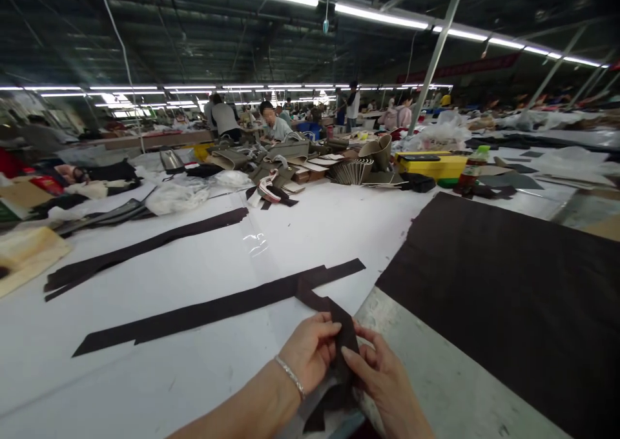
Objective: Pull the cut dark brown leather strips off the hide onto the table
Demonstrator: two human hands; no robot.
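Observation:
Between both hands is a dark brown fabric strip [343, 316], one end trailing onto the table and the other hanging down near my body. My left hand [312, 348], with a bracelet at the wrist, pinches its left edge. On the right edge, my right hand [380, 368] grips it between thumb and fingers. Just beyond lie overlapping dark strips [208, 310], flat on the white table surface [194, 368]. Farther left is a bunch of similar strips [145, 245]. What the strip's lower end touches is partly hidden by my hands.
A large dark fabric sheet [513, 297] covers the right side. At the back stand a pile of bag pieces [290, 152], a yellow box [431, 166] and a bottle with a green cap [472, 171]. Plastic bags [177, 197] lie at left. People work in the background.

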